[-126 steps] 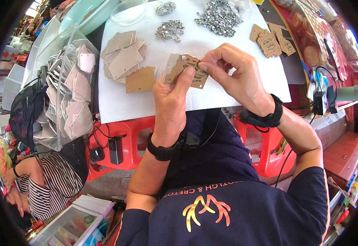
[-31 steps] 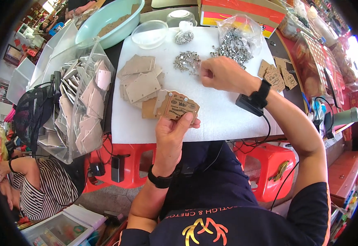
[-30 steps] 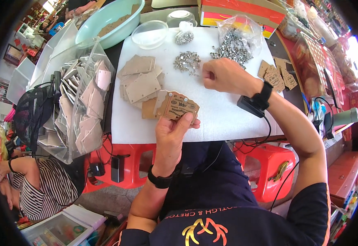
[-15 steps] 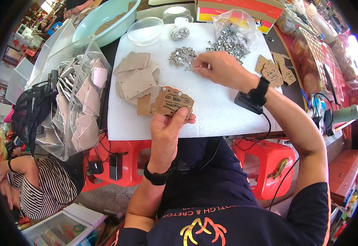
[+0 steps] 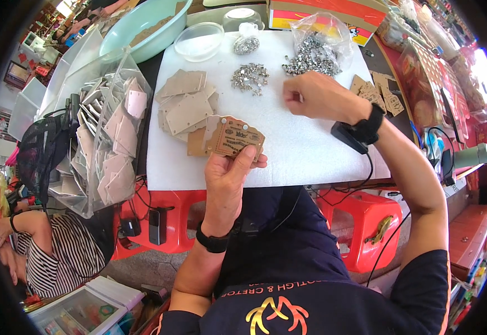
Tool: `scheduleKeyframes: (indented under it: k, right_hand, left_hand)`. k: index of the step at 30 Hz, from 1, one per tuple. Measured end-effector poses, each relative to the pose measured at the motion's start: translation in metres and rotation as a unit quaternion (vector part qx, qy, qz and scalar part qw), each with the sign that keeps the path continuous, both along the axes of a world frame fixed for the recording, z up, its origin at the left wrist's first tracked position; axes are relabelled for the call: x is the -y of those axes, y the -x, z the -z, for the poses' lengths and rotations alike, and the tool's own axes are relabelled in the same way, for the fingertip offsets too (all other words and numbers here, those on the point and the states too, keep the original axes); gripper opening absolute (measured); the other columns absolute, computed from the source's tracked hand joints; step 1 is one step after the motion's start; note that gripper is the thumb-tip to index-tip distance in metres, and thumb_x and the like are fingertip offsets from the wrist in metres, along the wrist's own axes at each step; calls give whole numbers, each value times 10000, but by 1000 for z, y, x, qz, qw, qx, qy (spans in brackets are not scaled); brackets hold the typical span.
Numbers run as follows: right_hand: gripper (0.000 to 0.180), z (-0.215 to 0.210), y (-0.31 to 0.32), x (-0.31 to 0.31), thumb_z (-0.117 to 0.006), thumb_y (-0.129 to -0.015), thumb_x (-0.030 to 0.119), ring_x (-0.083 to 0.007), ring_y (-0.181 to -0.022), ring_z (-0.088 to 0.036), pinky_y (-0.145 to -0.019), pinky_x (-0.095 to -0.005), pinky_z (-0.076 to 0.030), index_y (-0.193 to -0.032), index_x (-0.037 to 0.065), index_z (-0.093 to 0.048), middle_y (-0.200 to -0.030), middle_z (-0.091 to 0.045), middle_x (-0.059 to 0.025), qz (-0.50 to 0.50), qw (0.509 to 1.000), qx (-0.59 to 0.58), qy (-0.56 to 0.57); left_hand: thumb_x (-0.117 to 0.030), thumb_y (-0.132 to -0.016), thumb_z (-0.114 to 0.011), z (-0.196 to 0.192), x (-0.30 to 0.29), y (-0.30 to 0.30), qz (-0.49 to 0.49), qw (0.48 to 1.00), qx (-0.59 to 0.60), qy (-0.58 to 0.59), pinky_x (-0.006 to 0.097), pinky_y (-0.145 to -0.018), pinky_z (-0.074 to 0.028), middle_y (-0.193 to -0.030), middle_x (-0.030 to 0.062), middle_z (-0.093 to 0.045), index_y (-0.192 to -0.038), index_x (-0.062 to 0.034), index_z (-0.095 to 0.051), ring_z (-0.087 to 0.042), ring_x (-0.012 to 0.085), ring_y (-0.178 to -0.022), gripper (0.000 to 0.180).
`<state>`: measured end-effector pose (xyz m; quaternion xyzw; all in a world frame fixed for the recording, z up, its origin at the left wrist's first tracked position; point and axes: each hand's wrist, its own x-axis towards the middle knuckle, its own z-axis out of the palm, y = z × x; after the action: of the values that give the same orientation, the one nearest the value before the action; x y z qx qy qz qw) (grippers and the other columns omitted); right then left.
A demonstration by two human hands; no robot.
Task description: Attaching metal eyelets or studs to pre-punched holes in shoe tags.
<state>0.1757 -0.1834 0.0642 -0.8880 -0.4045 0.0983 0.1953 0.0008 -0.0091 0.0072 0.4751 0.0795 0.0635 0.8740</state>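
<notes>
While your left hand point(image 5: 228, 172) pinches a printed card point(image 5: 235, 139) near mid-frame, your right hand point(image 5: 323, 95) curls below metal studs point(image 5: 314, 54) at upper centre-right, whether holding anything you cannot tell.

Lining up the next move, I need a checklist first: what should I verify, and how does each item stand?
1. Left hand secure on the printed brown plate: ok, thumb pressed on its face.
2. Two silver studs showing near the plate's upper edge: ok.
3. Right hand clear of the plate: ok, the two are apart.
4. Right hand holding a piece: cannot tell, curled fingers hide it.
5. Small pile of metal pieces uncovered: ok.
6. Plain plates squarely stacked: not ok, overlapping askew.
</notes>
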Motion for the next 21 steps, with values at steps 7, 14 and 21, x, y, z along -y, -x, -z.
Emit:
scheduleKeyframes:
  k: [7, 14, 21]
  right_hand:
    - [97, 9, 18, 4, -593, -790, 107, -349, -751, -653, -679, -439, -526, -783, 15, -621, -793, -640, -159, -47, 976, 187, 105]
    - [103, 19, 17, 15, -605, -814, 133, -350, -761, -646, -693, -444, -512, -820, 36, -638, -809, -644, -149, -16, 992, 127, -10]
    - [129, 18, 24, 12, -619, -815, 164, -345, -740, -635, -681, -436, -497, -799, 38, -642, -753, -647, -137, 83, 991, 97, 49]
  left_hand:
    - [-79, -954, -570, -13, 5, -5, -3, 1000, -10, 2, 329, -775, -512, -957, 68, -652, -1085, -22, -610, -625, 168, -831, 148]
    - [-88, -946, -590, -13, 6, -16, 9, 1000, 2, 6, 312, -763, -524, -992, 68, -641, -1131, -18, -575, -634, 156, -821, 198]
    - [-100, -947, -581, -15, 16, -25, -3, 1000, -16, 5, 312, -755, -509, -926, 62, -649, -1062, -24, -616, -626, 165, -816, 142]
